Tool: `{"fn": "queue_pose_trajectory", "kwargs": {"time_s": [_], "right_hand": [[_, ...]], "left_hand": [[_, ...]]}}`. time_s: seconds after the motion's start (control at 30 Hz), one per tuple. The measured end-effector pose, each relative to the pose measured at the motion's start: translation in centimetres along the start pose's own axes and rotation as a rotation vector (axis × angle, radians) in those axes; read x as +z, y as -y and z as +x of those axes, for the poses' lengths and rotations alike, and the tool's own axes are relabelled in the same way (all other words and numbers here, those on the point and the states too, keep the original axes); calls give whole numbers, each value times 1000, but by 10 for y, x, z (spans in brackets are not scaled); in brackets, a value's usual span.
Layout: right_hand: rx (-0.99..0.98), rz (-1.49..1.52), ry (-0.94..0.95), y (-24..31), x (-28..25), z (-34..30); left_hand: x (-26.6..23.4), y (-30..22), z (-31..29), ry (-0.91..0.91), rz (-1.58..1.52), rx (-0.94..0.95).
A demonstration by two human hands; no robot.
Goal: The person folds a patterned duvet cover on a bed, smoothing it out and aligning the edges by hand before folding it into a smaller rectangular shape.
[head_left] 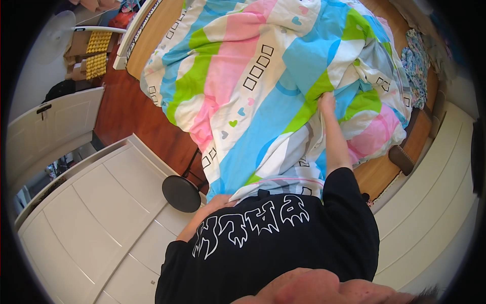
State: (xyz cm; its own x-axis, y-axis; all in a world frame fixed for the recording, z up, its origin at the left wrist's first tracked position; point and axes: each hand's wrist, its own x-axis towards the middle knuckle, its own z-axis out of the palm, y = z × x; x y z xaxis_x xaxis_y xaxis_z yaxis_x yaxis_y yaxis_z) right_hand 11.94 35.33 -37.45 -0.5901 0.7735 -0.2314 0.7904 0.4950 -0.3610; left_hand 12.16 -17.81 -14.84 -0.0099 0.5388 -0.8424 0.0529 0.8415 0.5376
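A large quilt cover striped in pink, blue, green and white lies spread over a bed. My right hand reaches far out and grips a fold of the cover near its bunched right side. My left hand is close to my body and clutches the near edge of the cover, pulled up against my black shirt. The fingers of both hands are partly buried in fabric.
The wooden bed frame shows at the far left and near right. A round black stool stands beside the bed. White cabinets are on my left, a white ledge on my right, a floral cloth at the far right.
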Motion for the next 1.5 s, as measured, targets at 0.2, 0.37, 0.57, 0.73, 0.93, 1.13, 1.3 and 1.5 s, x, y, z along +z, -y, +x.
{"fn": "queue_pose_trajectory", "kwargs": {"time_s": [0.2,0.37,0.57,0.73,0.93,1.13,1.3,1.5], "right_hand": [[91,170,-768,-6,-156,81],[191,-22,-628,-60,-162,72],[-206,192,-102,71,-198,-60],[-598,598,931,147,-216,-223],[-497,674,278,164,-234,-300],[-364,630,121,156,-308,-327],[-378,429,102,168,-345,-367],[-351,446,141,185,-372,-392]], "left_hand": [[-13,-33,-18,-187,277,85],[-33,-53,-30,-179,320,281],[-45,-81,-35,-720,586,756],[-80,-138,-15,-780,580,878],[-90,-208,-15,-797,485,1075],[-100,-226,-26,-696,602,1165],[-114,-155,33,-1091,544,1003],[-171,-20,74,-1280,352,592]]}}
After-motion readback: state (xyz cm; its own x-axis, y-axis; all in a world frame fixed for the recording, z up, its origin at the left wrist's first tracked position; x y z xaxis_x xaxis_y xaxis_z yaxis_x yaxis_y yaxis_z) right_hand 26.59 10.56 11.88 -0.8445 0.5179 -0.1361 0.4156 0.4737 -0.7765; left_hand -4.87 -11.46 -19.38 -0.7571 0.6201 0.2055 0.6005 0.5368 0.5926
